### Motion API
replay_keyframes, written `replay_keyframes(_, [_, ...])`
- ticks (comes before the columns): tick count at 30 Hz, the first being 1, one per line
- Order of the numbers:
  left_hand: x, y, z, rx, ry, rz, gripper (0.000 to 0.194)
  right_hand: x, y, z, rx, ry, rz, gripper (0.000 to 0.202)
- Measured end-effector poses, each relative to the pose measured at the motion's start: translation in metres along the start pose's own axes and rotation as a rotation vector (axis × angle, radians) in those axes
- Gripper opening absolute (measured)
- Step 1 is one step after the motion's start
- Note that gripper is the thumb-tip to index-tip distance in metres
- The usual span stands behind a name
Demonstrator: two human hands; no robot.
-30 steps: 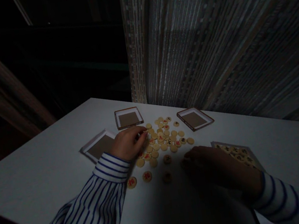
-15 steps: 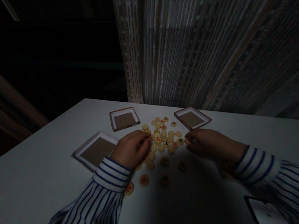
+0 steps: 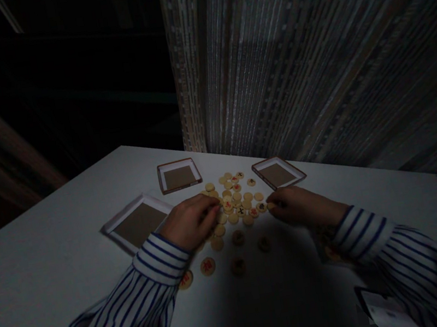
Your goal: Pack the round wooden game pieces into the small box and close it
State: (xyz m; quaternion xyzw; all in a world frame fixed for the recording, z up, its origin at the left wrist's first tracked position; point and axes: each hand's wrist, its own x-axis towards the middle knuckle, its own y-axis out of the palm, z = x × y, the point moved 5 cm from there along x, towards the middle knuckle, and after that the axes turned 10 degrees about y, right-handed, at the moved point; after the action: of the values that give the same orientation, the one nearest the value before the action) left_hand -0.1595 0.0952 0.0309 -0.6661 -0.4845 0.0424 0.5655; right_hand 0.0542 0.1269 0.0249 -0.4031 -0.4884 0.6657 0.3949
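Several round wooden pieces (image 3: 233, 218) with red or black characters lie loosely heaped between my two hands. My left hand (image 3: 192, 220) rests at the heap's left side, its fingers curled and pressed together over pieces; what they hold is hidden. At the right edge, my right hand (image 3: 302, 206) has its thumb and fingers closed on a pale round piece (image 3: 270, 206). Nearer to me lie two red-marked pieces, one by my left cuff (image 3: 185, 280) and one beside it (image 3: 208, 266), and a few darker pieces in shadow.
Three shallow open trays stand on the white table (image 3: 66, 226): a large one at left (image 3: 139, 223), one at back left (image 3: 179, 175) and one at back right (image 3: 278, 172). A phone-like device (image 3: 384, 306) lies by my right sleeve. A string curtain (image 3: 268, 56) hangs behind.
The view has shifted slightly. Both hands stay at about the same places beside the heap, the right one a little closer to it.
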Motion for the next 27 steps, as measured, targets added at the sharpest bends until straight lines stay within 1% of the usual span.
replay_keyframes(6, [-0.001, -0.001, -0.001, -0.023, -0.001, -0.011, 0.026, 0.002, 0.001, -0.011, 0.341, 0.039, 0.121, 0.028])
replay_keyframes(11, [-0.002, -0.003, -0.001, -0.012, 0.006, -0.016, 0.026, 0.003, 0.003, -0.019, 0.649, 0.142, 0.238, 0.034])
replay_keyframes(15, [-0.002, -0.003, -0.001, 0.002, 0.015, -0.017, 0.026, 0.000, -0.002, -0.018, 0.771, 0.228, 0.236, 0.035])
replay_keyframes(21, [-0.003, -0.003, -0.001, 0.005, 0.000, -0.012, 0.027, -0.004, -0.008, -0.012, 0.870, 0.334, 0.210, 0.024])
replay_keyframes(24, [-0.003, -0.002, -0.001, 0.008, 0.012, -0.020, 0.026, -0.005, -0.007, -0.011, 0.957, 0.375, 0.215, 0.021])
replay_keyframes(27, [-0.002, -0.002, -0.001, 0.025, 0.022, -0.017, 0.025, -0.006, -0.004, -0.012, 1.070, 0.385, 0.233, 0.023])
